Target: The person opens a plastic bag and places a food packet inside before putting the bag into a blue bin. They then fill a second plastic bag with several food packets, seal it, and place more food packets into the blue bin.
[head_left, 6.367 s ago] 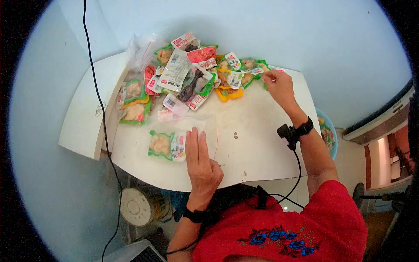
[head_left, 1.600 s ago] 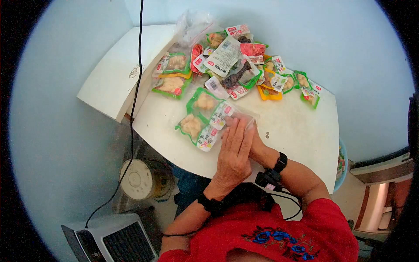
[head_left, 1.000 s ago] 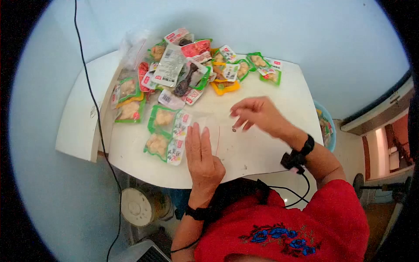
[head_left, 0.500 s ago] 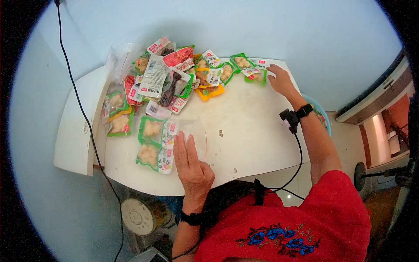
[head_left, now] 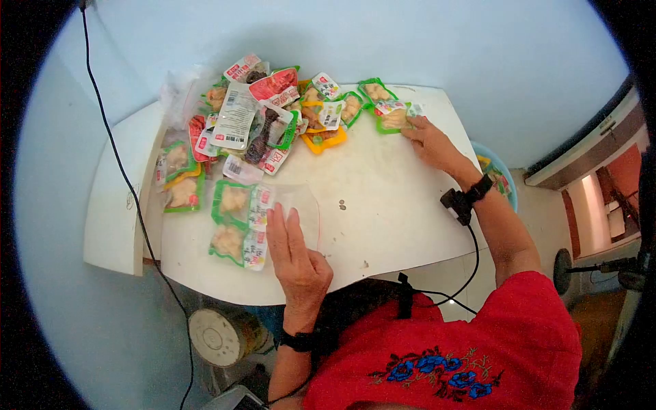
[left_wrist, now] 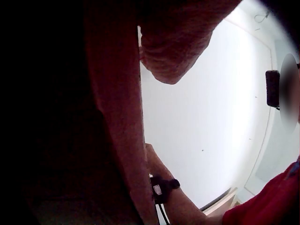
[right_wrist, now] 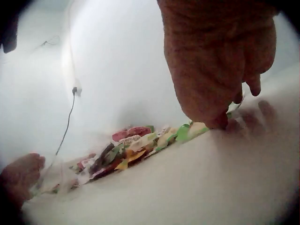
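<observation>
My left hand lies with straight fingers on a clear plastic bag near the front of the table. Inside the bag, side by side, are two green-edged snack packets with pale pieces showing through their windows. At the back right, my right hand pinches the right edge of another green-edged snack packet between thumb and fingertips. That packet overlaps a similar one behind it. In the right wrist view the right hand reaches down to the table, hiding most of the packet.
A heap of mixed snack packets covers the back left of the white table. Clear bags lean behind it. A blue basin with packets stands beyond the right edge. A black cable hangs on the left.
A second packet has joined the first in the bag. The right hand has moved from the bag to the back right and taken the packet's edge. The left hand returns to resting on the bag.
</observation>
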`<state>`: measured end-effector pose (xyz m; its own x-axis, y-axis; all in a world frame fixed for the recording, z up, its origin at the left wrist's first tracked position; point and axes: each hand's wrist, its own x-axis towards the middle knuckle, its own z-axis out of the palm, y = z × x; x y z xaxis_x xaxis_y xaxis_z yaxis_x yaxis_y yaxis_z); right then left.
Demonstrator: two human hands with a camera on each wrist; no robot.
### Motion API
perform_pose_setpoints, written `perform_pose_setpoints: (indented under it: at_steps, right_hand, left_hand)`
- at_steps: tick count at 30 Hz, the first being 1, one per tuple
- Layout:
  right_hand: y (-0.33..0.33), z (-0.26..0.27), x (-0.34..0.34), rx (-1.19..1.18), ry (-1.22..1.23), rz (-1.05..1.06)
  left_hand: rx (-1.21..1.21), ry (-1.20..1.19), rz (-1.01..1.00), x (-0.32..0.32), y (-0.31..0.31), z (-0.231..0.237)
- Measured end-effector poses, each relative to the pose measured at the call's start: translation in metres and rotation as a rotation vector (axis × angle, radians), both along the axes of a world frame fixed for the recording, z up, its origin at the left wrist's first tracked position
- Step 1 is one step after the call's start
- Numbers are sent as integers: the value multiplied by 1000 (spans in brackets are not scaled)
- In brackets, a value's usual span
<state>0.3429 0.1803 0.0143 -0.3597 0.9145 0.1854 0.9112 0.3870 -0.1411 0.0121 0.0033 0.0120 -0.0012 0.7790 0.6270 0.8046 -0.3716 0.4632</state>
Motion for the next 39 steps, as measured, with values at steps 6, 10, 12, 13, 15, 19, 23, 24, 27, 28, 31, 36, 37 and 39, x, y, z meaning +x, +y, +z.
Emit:
perform_pose_setpoints:
  at_steps: [6, 10, 12, 13, 15, 19, 23, 24, 27, 28, 31, 36, 37, 39]
  right_hand:
    - [17, 11, 14, 126, 340, -217]
    - [54, -18, 23, 247, 87, -459]
    - [54, -2, 12, -62, 91, -554]
    - [56, 1, 9, -79, 127, -515]
    - [51, 3, 13, -113, 201, -455]
    - [31, 10, 12, -141, 476, -490]
    - [-19, 39, -2, -399, 1010, -569]
    - [-31, 45, -7, -438, 1107, -592]
    - [-53, 47, -1, -666, 1277, -425]
    - [-58, 46, -2, -704, 1288, -455]
    - [-62, -6, 44, -639, 1080, -182]
    - [-85, 47, -18, -774, 1119, -218]
    - [-95, 63, -46, -898, 1437, -345]
    - [-106, 69, -71, -995, 1440, -269]
  left_hand:
    - [-17, 1, 3, -1, -2, 1]
    - [3, 3, -4, 0, 0, -1]
    - [10, 0, 3, -2, 0, -3]
    - [5, -6, 5, -3, 0, -3]
    - [-4, -16, -11, -3, 0, -2]
    - [-13, -13, -16, -3, 1, -1]
    - [-10, -3, -12, -2, 0, -2]
    - [-9, 4, -3, -2, 0, -2]
    - [-6, -22, -34, -3, 0, -1]
    - [-14, -32, -42, -4, 0, -2]
    - [-15, -58, -47, -5, 0, -4]
    - [10, -102, -54, -7, -1, -5]
    - [12, -106, -60, -7, 0, -6]
    - [32, -91, -44, -7, 0, -9]
